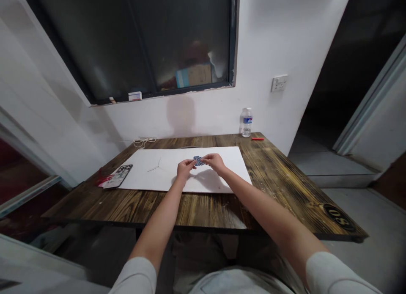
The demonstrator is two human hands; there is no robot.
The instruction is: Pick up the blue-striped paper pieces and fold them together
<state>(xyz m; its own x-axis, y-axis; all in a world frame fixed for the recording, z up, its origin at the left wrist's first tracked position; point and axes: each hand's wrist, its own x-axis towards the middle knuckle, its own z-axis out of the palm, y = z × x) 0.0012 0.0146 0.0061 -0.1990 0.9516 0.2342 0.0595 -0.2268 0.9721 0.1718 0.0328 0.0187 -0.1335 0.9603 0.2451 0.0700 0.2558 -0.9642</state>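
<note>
Over the white board [218, 185], a small blue-and-white patterned piece [198, 160] is held up between both hands; its exact kind is too small to make out. My left hand [184, 168] pinches its left edge. On the opposite edge, the fingers of my right hand [215, 162] are closed in a pinch. Both hands cast shadows on the board just below. Thin dark strands [154, 168] lie on the board to the left of my hands.
A dark-edged case with small spots [119, 176] lies at the board's left end, beside a red object [106, 179]. White cord [144, 141] is bunched at the back left. A water bottle [246, 122] and red stick [257, 138] are at the back of the wooden table [279, 179].
</note>
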